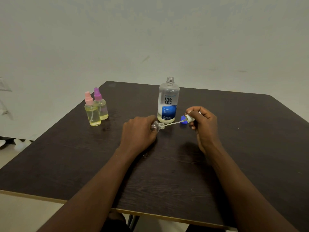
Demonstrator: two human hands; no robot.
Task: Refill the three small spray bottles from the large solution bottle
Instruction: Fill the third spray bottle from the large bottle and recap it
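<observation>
- The big bottle (168,101) stands upright and uncapped on the table (234,148). Its label reads "re-nu" in dark letters, with "fresh" on a blue band below. The smaller print is too fine to read. A shallow yellowish layer sits at its base.
- Just in front of the big bottle, the left hand (139,131) is wrapped round the clear bottle (157,126). This bottle lies nearly level, long axis left to right, with its threaded neck pointing right. The hand hides most of its body.
- To the front-right of the big bottle, the right hand (203,121) pinches the white spray head (190,118). Its thin tube (172,123) slants down-left, tip at the clear bottle's mouth.
- A blue cap (183,118) lies by the big bottle's right base, partly behind the spray head.
- Well left of the big bottle, the pink bottle (92,113) and purple bottle (101,106) stand upright, close together, both holding yellowish liquid.
</observation>
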